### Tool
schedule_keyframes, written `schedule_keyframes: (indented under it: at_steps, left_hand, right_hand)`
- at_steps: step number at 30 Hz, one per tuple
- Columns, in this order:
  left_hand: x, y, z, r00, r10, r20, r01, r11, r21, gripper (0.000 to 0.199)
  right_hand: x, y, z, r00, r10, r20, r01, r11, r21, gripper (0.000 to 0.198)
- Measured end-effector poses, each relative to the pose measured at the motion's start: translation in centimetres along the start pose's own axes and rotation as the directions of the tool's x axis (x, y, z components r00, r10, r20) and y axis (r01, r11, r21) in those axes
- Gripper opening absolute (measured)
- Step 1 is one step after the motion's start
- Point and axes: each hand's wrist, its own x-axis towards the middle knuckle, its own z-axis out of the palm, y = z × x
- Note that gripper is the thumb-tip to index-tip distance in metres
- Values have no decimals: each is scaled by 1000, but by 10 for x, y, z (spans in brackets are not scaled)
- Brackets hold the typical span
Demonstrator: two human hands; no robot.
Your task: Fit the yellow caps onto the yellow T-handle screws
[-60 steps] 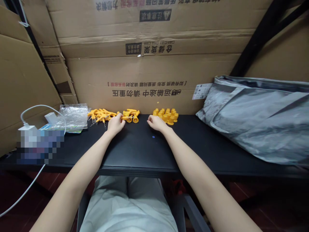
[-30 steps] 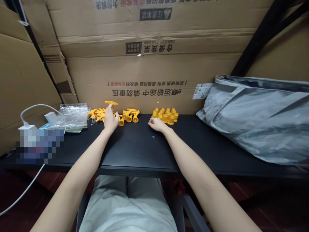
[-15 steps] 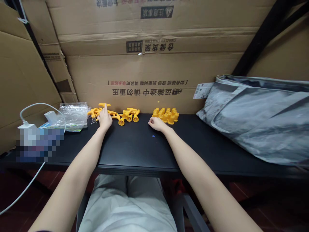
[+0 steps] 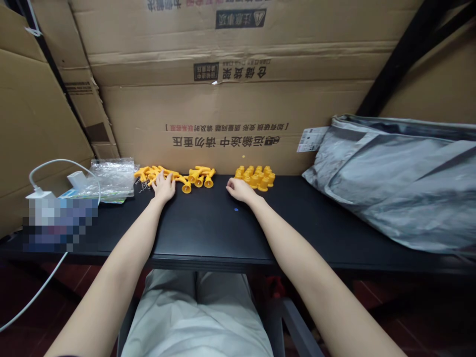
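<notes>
My left hand (image 4: 163,189) lies at the front of a pile of yellow T-shaped handles (image 4: 142,172), its fingers spread and touching the pile. Thin metal spirals (image 4: 144,186) show beside these handles. Just to the right lie several yellow pieces (image 4: 202,177) with a handle at one end and a bell-shaped cup at the other, like corkscrews. My right hand (image 4: 241,190) rests on the black table (image 4: 208,223) with its fingers curled in. Whatever they hold, if anything, is hidden. Rows of yellow cups (image 4: 263,182) stand upright right behind it.
Cardboard (image 4: 223,109) walls off the back. A large grey bag (image 4: 394,183) covers the right side. On the left are clear plastic bags (image 4: 115,173), a white charger (image 4: 40,201) with a cable, and a blurred-out item. A small blue dot (image 4: 236,209) marks the tabletop.
The yellow handle that my left hand held up over the pile is lowered and out of its grip. Those fingers have spread. My right hand has barely shifted.
</notes>
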Motion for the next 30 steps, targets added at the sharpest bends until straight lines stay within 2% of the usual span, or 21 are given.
schedule_keyframes:
  at_steps: [4,6,8,11,13,16,21,24,30]
  left_hand:
    - [1,0,1,999,-9,43,10,1000,-15,53]
    - [0,2,0,998,-10,54,11,1000,-24,54]
    - [-1,5,-2,1000,-2,25,3,1000,-29,53]
    - [-5,12,-7,998,46,-43,-47,998,-32,48]
    - [-8,19,-9,993,99,-58,-101,994,-32,46]
    - [-14,28,-10,982,184,-34,-185,982,-33,44]
    - [-19,34,-7,940,326,105,-318,944,-87,39]
    - [-19,34,-5,919,361,160,-344,931,-121,37]
    - [-18,32,-3,920,371,129,-353,925,-143,34]
  right_hand:
    - [-4,-15,3,972,-148,-184,148,989,-14,34]
    - [-6,-25,6,956,-216,-197,216,976,-20,43]
    - [-7,-34,9,952,-280,-127,279,960,-24,46]
    - [-11,-47,13,941,-333,57,334,942,-22,43]
    - [-12,-52,13,937,-329,116,335,942,-30,40]
    - [-14,-54,11,952,-296,73,300,953,-46,39]
    - [-13,-49,12,966,-257,34,258,965,-48,48]
    - [-12,-47,15,970,-237,52,240,970,-40,50]
    - [-11,-48,15,967,-252,-26,251,968,-23,49]
